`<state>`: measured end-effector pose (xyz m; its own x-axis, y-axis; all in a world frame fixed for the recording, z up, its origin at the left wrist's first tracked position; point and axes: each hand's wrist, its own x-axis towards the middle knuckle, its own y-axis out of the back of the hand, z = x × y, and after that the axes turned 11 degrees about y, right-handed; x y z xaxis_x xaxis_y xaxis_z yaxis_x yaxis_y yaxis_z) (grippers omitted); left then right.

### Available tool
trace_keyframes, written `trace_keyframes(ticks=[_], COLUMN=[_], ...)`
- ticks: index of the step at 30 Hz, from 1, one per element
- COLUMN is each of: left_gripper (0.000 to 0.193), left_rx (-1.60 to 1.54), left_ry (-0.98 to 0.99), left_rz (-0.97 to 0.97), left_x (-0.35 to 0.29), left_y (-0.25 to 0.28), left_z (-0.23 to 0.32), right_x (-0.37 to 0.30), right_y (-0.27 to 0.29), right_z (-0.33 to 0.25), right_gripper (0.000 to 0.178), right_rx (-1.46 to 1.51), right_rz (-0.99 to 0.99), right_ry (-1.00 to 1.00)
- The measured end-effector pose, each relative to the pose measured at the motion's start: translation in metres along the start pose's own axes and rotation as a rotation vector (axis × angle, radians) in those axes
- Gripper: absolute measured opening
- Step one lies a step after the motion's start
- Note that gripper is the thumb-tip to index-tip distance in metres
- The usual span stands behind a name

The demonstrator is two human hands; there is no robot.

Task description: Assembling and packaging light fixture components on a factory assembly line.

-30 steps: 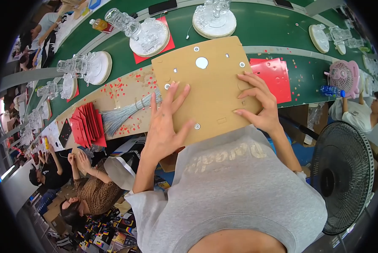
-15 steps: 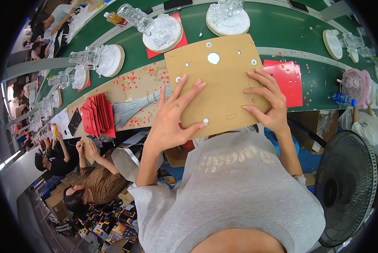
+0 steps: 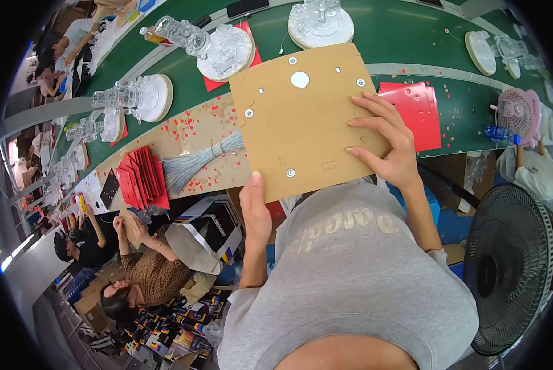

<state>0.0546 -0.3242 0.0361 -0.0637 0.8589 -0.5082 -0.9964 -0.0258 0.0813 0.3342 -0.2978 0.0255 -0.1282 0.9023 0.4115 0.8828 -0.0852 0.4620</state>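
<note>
**A:** Looking down from the head view, what do the hands hold?

**B:** A tan cardboard panel [image 3: 304, 117], roughly square, with small holes and silver rivets, held above the edge of the green table [image 3: 412, 37]. The left hand [image 3: 256, 209] pinches its near lower edge, thumb on top. The right hand [image 3: 390, 145] lies on the panel's right side, fingers [image 3: 365, 111] spread narrow and flat across the face.

**A:** Which way does the panel lie from the fingers?

**B:** Away from the body, tilted, its far corner reaching toward a round white base with clear plastic parts [image 3: 321, 21]. Both hands touch it; the right covers more of it.

**A:** Anything beside it?

**B:** Red sheets [image 3: 418, 111] just right, a bundle of silver strands [image 3: 196, 163] left.
</note>
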Motion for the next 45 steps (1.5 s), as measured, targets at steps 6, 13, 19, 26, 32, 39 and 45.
trace_keyframes(ticks=[6,13,19,26,32,39,45], left_gripper=[0.029,0.019,0.017,0.036,0.054,0.052,0.037], left_rx=[-0.026,-0.024,0.122,0.098,0.801,1.05,1.064], left_ry=[0.029,-0.066,-0.05,0.064,-0.673,-0.572,-0.639], left_rz=[0.017,0.123,0.097,-0.038,0.153,0.066,0.056], left_x=[-0.01,-0.012,-0.007,-0.004,0.005,0.002,0.005], left_y=[-0.013,-0.022,-0.014,-0.014,-0.014,-0.009,-0.007], left_z=[0.012,0.013,0.018,0.025,0.044,0.049,0.05], right_x=[0.001,0.001,0.0,0.0,-0.002,0.001,0.002], right_y=[0.003,0.002,0.004,0.003,0.003,-0.001,-0.004], right_z=[0.004,0.007,0.01,0.009,0.009,0.005,0.005], right_gripper=[0.038,0.038,0.038,0.038,0.037,0.037,0.036], right_rx=[0.001,0.018,0.02,0.026,0.006,0.002,0.008], right_rz=[-0.032,-0.022,-0.008,-0.001,0.01,0.012,0.011], right_ry=[0.015,-0.003,-0.012,-0.024,-0.029,0.0,-0.001])
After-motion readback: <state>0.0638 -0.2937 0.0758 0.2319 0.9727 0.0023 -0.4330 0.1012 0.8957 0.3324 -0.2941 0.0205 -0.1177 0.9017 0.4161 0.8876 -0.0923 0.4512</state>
